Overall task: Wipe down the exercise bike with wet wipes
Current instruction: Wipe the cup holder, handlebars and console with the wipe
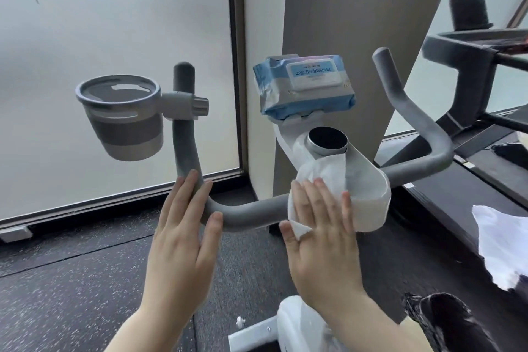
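The exercise bike's grey handlebar (251,213) curves up on both sides of a white centre console (368,180) with a round dark dial (328,138). My right hand (323,234) lies flat with straight fingers, pressing a white wet wipe (317,173) against the left face of the console. My left hand (183,226) rests open against the left bend of the handlebar, fingers straight. A blue pack of wet wipes (305,86) sits on the holder above the dial.
A grey cup holder (123,114) is clamped to the left handlebar upright. A frosted glass wall stands behind it, a beige pillar behind the console. Another machine's dark frame (468,71) is at the right, with crumpled white paper (503,248) below it.
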The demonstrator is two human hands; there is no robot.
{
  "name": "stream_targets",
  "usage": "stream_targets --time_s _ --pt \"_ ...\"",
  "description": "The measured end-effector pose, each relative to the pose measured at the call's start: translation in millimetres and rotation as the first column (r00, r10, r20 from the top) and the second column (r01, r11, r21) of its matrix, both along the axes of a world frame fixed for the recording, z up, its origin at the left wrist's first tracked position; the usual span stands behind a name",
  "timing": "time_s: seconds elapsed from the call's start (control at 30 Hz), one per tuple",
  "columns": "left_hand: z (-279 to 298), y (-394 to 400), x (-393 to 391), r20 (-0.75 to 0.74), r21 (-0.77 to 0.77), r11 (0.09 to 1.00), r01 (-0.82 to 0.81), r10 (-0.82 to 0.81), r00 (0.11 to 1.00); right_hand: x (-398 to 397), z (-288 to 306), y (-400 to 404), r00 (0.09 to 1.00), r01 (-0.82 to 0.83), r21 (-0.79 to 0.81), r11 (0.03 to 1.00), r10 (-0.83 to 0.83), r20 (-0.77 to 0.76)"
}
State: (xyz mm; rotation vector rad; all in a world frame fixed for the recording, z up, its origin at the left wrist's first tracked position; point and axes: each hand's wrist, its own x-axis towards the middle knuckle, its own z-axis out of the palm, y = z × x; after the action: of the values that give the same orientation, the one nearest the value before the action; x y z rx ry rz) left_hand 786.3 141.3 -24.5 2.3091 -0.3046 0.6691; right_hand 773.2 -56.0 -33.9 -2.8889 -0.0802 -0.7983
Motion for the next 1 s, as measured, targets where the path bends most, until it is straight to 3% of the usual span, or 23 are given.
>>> stream_targets --time_s 0.07,0.13,0.23,0.33,0.43,0.6,0.7,0.77,0.9,1.0 --pt "-1 -3 0 0.013 -0.026 1.0 0.002 -0.001 1.0 4 0 40 0.997 -0.074 0.052 0.996 0.072 0.032" --pt "-1 -4 -1 0.01 -0.15 0.988 0.026 -0.025 1.0 5 0 72 0.981 -0.188 0.026 0.982 0.186 0.044" --pt "2 7 2 -0.042 -0.426 0.9 0.091 -0.12 0.992 7 -1 49 0.948 -0.316 -0.078 0.946 0.318 0.014" --pt "5 21 4 -0.042 -0.434 0.889 0.15 -0.186 0.982 2 -21 18 0.939 -0.331 -0.092 0.939 0.338 0.065" --pt "6 24 7 -0.074 -0.317 0.934 0.164 -0.197 0.978 4 -19 50 0.958 -0.264 0.052 0.963 0.256 0.129" --pt "29 45 44 -0.158 0.106 0.97 0.218 -0.2 0.967 13 -2 91 0.915 -0.388 -0.113 0.915 0.397 0.069" --pt "57 63 68 -0.18 0.506 0.845 0.172 -0.091 0.98 6 -9 64 0.869 -0.462 -0.232 0.856 0.49 0.075" --pt "74 70 75 -0.097 0.66 0.739 0.135 -0.095 0.991 4 -11 60 0.864 -0.457 -0.226 0.86 0.49 0.119" --pt "112 87 89 0.128 0.812 0.583 -0.012 -0.159 0.979 25 0 109 0.914 -0.377 -0.183 0.908 0.397 0.089" --pt "137 108 106 0.149 0.793 0.608 -0.045 -0.123 0.981 38 15 128 0.929 -0.364 -0.124 0.923 0.37 0.022"
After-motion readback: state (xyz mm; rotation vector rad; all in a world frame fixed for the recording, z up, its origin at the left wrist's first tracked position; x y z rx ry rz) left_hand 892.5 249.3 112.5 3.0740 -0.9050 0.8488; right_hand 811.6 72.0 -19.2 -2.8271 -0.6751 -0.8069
